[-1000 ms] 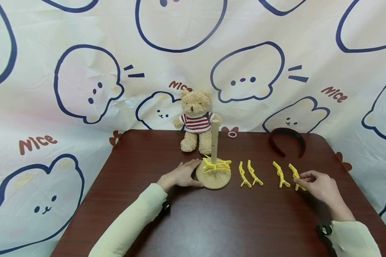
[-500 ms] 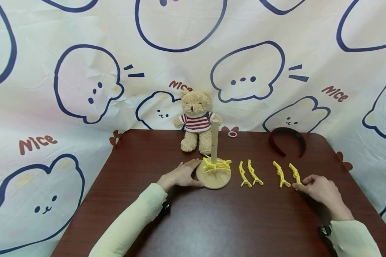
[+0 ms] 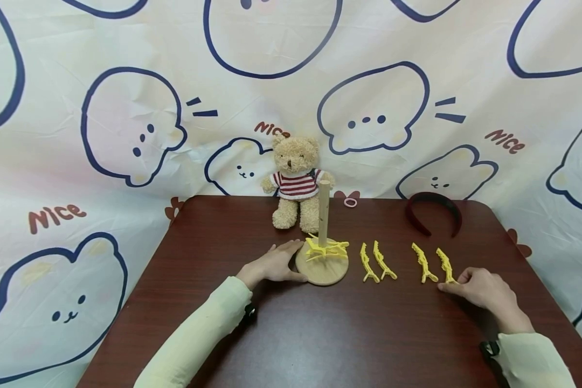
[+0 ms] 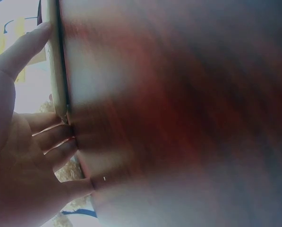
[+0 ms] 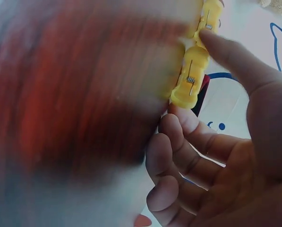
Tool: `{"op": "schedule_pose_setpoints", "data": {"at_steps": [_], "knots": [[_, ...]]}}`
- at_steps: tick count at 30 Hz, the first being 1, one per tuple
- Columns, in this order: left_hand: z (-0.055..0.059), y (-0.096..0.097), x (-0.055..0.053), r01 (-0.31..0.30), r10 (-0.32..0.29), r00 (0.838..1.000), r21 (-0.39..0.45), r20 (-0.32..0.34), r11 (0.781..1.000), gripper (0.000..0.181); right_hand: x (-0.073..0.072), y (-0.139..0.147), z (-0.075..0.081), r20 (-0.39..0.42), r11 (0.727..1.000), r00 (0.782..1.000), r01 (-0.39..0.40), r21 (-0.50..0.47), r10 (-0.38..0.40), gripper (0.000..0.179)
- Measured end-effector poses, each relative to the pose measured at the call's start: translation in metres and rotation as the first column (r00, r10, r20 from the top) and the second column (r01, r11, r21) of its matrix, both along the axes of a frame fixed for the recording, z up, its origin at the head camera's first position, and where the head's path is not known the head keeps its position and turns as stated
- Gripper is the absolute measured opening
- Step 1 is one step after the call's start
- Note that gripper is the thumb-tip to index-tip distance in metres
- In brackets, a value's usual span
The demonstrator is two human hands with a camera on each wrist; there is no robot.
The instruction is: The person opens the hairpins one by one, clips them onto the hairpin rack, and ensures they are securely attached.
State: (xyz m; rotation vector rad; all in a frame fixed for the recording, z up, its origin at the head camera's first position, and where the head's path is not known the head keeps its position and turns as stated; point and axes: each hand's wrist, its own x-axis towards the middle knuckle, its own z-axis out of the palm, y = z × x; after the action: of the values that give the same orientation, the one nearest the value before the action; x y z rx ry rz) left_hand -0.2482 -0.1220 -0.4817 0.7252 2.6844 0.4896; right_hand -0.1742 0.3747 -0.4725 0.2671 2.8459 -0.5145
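My left hand (image 3: 275,263) rests on the table with thumb and fingers spread along the left rim of a round wooden stand (image 3: 326,276). An upright post rises from that stand, and several yellow clips (image 3: 326,249) lie around its foot. At the right, my right hand (image 3: 487,291) pinches the forked end of a yellow hair clip (image 3: 444,262) lying on the table. In the right wrist view, thumb and index finger sit at either side of this clip's (image 5: 190,78) spring end. Just left of it lies another yellow hair clip (image 3: 422,261).
Two more yellow clips (image 3: 372,262) lie right of the stand. Behind it sits a teddy bear (image 3: 297,183) in a striped shirt. A dark red headband (image 3: 433,197) and a pink ring (image 3: 350,202) lie toward the table's (image 3: 291,345) back edge. A printed cloth hangs behind.
My right thumb has slid slightly left and down around the forked end, and the rightmost clip has shifted a little. My left hand and the stand have stayed put.
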Motion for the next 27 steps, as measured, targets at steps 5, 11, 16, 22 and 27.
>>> {"op": "schedule_pose_setpoints", "data": {"at_steps": [5,11,16,22,27], "knots": [[0.0005,0.0004,-0.0001,0.000,0.000,1.000,0.005,0.000,1.000,0.104,0.0000,0.0016,0.0003,-0.029,1.000,1.000,-0.002,-0.026,0.001,0.062],[0.0004,-0.0003,-0.0001,-0.002,0.002,1.000,0.011,0.001,1.000,0.104,-0.0023,0.0043,0.0019,-0.113,1.000,0.994,-0.011,-0.029,0.008,0.067],[0.0008,-0.0005,0.0000,-0.002,0.002,1.000,0.020,0.006,1.000,0.104,-0.0025,0.0055,-0.0001,-0.192,0.999,0.981,-0.020,-0.025,0.015,0.060],[0.0002,-0.0007,-0.0011,-0.002,0.002,1.000,0.006,0.014,1.000,0.104,-0.0013,0.0068,-0.0023,-0.284,1.000,0.959,-0.022,-0.018,0.016,0.054],[0.0004,-0.0009,-0.0004,-0.002,0.001,1.000,0.004,0.023,1.000,0.104,-0.0005,0.0053,0.0016,-0.338,0.999,0.941,-0.029,-0.029,0.018,0.056]]}}
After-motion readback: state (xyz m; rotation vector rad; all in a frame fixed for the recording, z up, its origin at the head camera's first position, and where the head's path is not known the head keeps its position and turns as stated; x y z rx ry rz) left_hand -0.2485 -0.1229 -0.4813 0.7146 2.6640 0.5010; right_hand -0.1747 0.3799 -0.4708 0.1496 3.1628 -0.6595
